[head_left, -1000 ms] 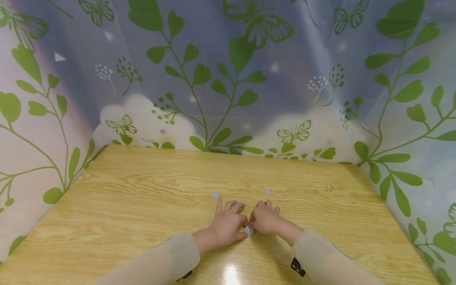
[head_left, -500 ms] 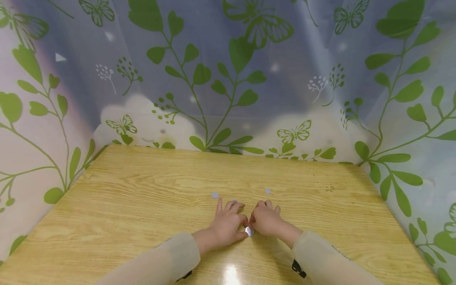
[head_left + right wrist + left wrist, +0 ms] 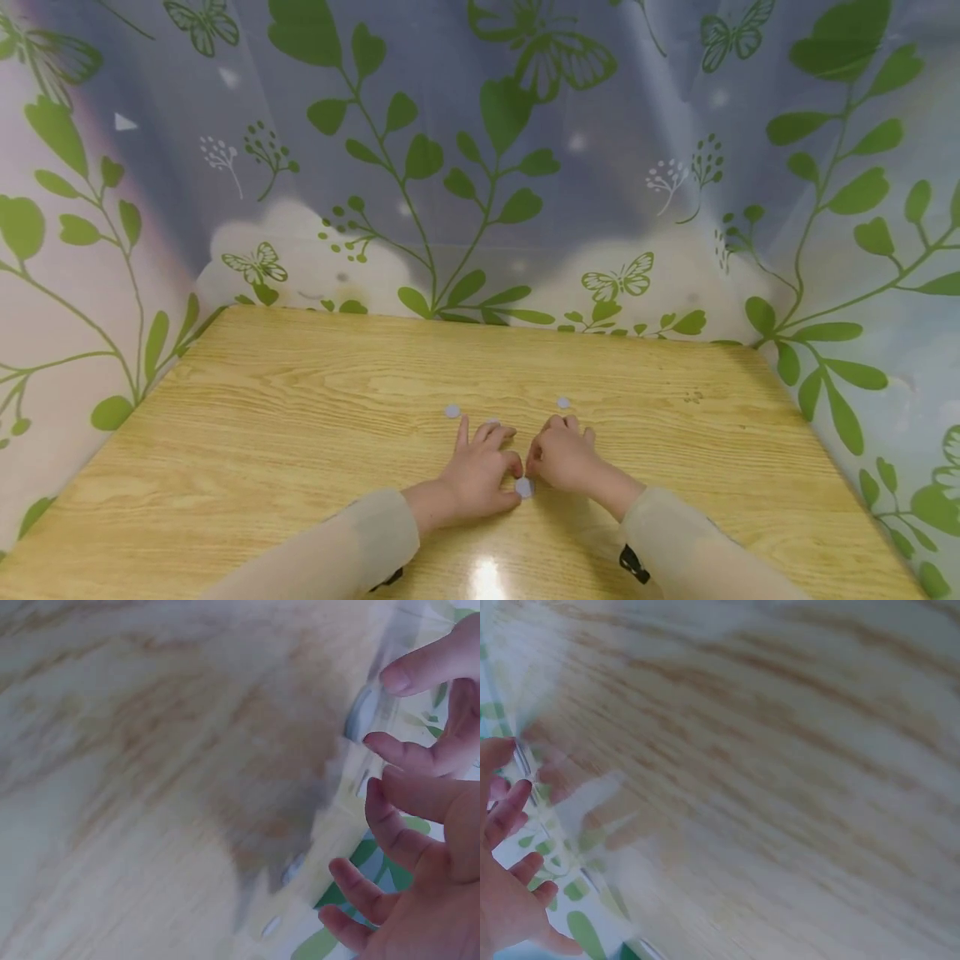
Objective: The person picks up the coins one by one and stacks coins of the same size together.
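Presently, the left hand pinches a disc just beside the curled right hand.

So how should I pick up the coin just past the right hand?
Probably pinch that coin by opposite sides of its rim, coming from above with the right hand: it looks thin and lies flat, so the table blocks its underside.

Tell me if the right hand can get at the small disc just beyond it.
Likely yes: the small disc lies on the table just beyond the right hand, with nothing visible between them; the left hand is off to the side at a second disc.
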Motion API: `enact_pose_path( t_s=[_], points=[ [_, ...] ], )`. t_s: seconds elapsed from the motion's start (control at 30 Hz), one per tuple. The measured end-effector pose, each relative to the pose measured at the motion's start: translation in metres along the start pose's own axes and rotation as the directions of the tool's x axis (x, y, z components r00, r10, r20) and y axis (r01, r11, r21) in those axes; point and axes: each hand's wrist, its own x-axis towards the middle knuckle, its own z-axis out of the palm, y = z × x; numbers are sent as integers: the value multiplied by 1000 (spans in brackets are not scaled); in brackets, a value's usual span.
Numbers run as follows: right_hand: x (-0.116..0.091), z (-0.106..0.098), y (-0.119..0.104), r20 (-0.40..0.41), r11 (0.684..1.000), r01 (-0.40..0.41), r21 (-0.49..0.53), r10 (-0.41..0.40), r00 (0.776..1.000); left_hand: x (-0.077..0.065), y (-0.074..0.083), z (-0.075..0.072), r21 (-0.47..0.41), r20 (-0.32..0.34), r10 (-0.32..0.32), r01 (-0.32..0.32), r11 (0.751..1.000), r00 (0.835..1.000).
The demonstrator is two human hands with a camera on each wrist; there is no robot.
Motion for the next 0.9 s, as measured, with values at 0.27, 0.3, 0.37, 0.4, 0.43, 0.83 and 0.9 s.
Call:
enact_pose_path(
  t_s=[0.27,0.3,0.37,0.4,0.43,0.83,0.9],
  points=[
    [-3,-7,10,-68,1000,6,-1,-6,998,-3,-10,-7,-15,-47,-21,20,1000,999],
    [-3,-8,11,-70,1000,2,-3,-2,998,-4,-12,-7,-12,-49,-24,23,1000,999],
    [-4,-8,13,-75,1000,-6,-9,5,997,-4,-14,-6,-10,-51,-30,29,1000,998],
    [-5,-9,14,-77,1000,-10,-12,9,997,-4,-15,-5,-9,-50,-30,30,1000,998],
    [-5,-9,15,-77,1000,-14,-15,12,997,-5,-16,-5,-12,-50,-31,30,999,998],
    [-11,-4,19,-33,996,82,36,-80,996,-8,-16,-4,-22,-52,-36,35,999,998],
    [-13,-1,19,-32,993,110,40,-109,994,-8,-18,-5,-20,-58,-40,38,999,998]
  ],
)
